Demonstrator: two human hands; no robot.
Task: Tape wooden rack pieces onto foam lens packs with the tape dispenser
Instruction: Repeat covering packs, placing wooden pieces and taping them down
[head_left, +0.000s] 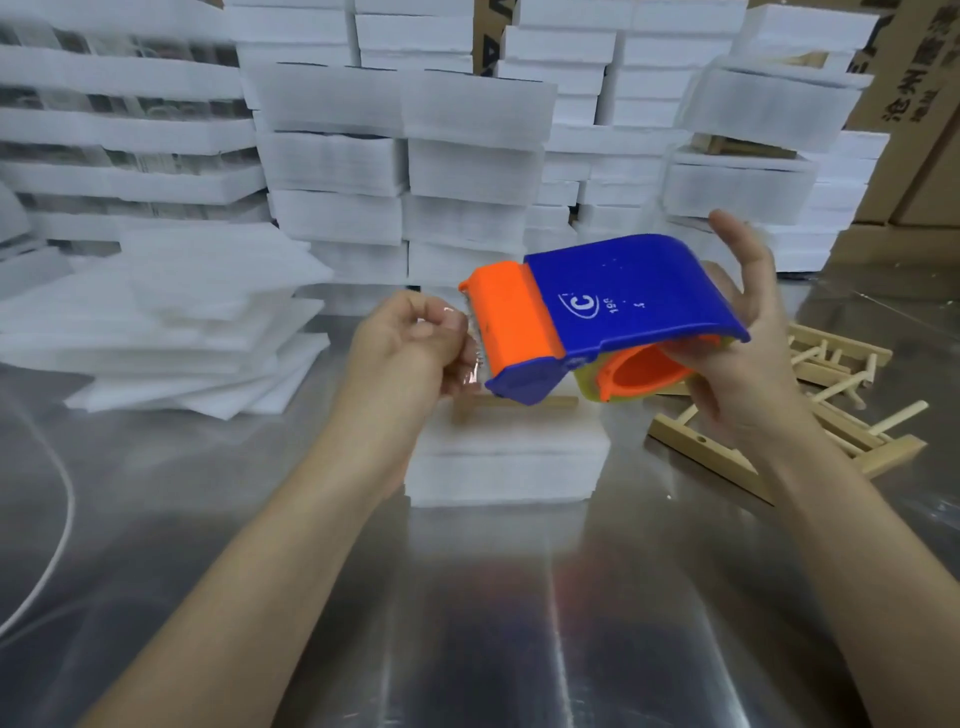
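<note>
The steel table (519, 623) runs out of view on every side, and glare smears its surface. Behind it stand stacks of foam packs (405, 166). They overlap and are cut off at the top, so I cannot count them. Cardboard boxes (914, 104) at the far right are cropped too, and I can only partly read their print. To my left lies one slumped heap of loose foam sheets (182, 322), whose edges blur together.

Straight ahead one foam lens pack (504, 462) sits on the table, its left end hidden by my left forearm. One wooden rack piece (519, 402) lies flat on top of it, and the dispenser covers the middle of that piece. To my right is a pile of wooden rack pieces (841, 415) with pegs. My right wrist hides part of it, so I cannot tell how many there are.

I hold the one tape dispenser (623, 306), blue with an orange nose, in the air above the pack. My right hand (743, 364) grips it at the roll end. The fingers reach up behind the blue shell and are mostly hidden. My left hand (405, 353) is curled at the toothed nose, its thumb and fingertips pinching the clear tape end (470, 371), which is hard to make out.

One thin white cord (57, 519) curves off the left edge.
</note>
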